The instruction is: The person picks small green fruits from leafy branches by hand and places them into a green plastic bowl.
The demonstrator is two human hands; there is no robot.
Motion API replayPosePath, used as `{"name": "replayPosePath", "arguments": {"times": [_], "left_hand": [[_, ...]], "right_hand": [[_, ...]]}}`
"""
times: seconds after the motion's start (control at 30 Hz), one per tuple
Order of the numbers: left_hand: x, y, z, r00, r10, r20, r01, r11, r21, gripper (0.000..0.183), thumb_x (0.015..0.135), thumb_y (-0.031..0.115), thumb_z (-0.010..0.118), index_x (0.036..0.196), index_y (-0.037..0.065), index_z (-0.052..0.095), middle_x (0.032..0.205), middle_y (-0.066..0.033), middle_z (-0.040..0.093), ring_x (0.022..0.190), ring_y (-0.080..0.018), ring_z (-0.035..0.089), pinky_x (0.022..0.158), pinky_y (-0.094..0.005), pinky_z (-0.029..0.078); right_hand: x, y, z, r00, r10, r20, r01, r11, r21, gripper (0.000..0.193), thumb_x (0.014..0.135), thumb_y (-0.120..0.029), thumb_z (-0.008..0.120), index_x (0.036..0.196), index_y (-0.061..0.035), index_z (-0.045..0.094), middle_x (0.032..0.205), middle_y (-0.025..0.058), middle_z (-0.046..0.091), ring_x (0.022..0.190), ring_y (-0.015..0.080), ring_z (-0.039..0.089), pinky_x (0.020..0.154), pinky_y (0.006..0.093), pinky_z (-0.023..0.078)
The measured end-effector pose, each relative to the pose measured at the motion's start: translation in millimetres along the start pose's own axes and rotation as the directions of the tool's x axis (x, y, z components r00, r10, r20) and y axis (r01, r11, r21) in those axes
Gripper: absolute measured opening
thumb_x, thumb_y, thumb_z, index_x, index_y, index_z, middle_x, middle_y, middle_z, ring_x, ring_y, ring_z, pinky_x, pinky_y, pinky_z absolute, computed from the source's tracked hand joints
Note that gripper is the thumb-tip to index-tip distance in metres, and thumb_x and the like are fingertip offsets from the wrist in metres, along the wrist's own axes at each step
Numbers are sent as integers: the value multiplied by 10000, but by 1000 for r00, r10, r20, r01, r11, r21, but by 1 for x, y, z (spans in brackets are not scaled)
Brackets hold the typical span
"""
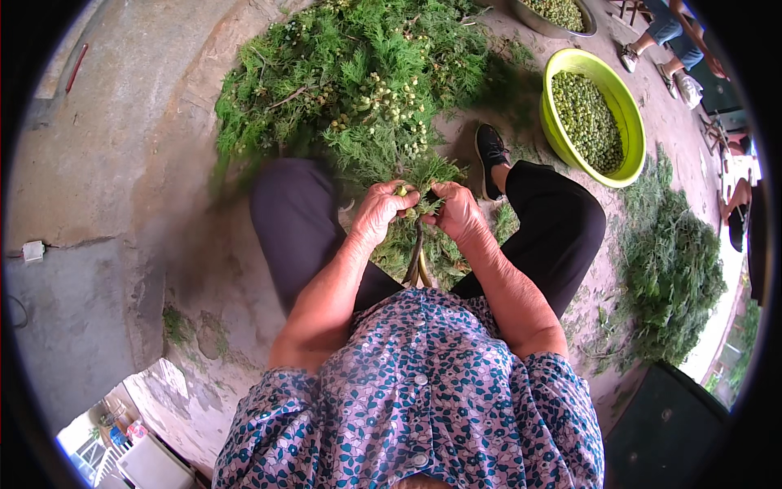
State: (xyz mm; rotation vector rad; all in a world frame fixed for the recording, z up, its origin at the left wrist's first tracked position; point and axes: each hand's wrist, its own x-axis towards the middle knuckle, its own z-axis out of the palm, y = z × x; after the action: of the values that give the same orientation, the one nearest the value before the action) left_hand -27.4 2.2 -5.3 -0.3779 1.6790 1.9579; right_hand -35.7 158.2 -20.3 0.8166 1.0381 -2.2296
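Observation:
Between my knees a leafy conifer branch (418,244) stands with its bare brown stem toward my lap. My left hand (380,213) is closed in a pinch, with a small pale green cone (401,191) showing at the thumb and fingertips. Close beside it, my right hand (458,210) is closed on the branch's green sprigs; its fingertips are partly hidden by the leaves. Just beyond my hands lies a large heap of cut conifer branches (350,73), many bearing clusters of pale green cones.
A lime-green basin (634,134) of picked cones stands at the far right, with a metal bowl (590,26) of cones behind it. More sprigs (672,269) are piled at right. Other people's legs (666,50) show at upper right. A concrete ledge (73,301) lies left.

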Motion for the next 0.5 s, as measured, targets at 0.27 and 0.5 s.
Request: {"name": "replayPosePath", "arguments": {"times": [0.27,0.5], "left_hand": [[2,-3,-4,999,-18,27,22,982,-187,87,802,165,635,844,106,587,683,48,539,614,-58,478,461,-166,296],[9,-13,-7,1000,28,2,-26,950,-312,48,826,109,599,855,87,567,749,-9,557,639,-92,509,487,-185,378]], "right_hand": [[3,-3,-5,991,-76,108,59,987,151,213,888,-250,462,909,-39,444,763,85,481,602,220,513,486,336,389],[8,-15,-22,951,-288,108,271,951,151,138,844,-150,501,923,-36,499,856,79,509,709,217,556,561,305,433]]}}
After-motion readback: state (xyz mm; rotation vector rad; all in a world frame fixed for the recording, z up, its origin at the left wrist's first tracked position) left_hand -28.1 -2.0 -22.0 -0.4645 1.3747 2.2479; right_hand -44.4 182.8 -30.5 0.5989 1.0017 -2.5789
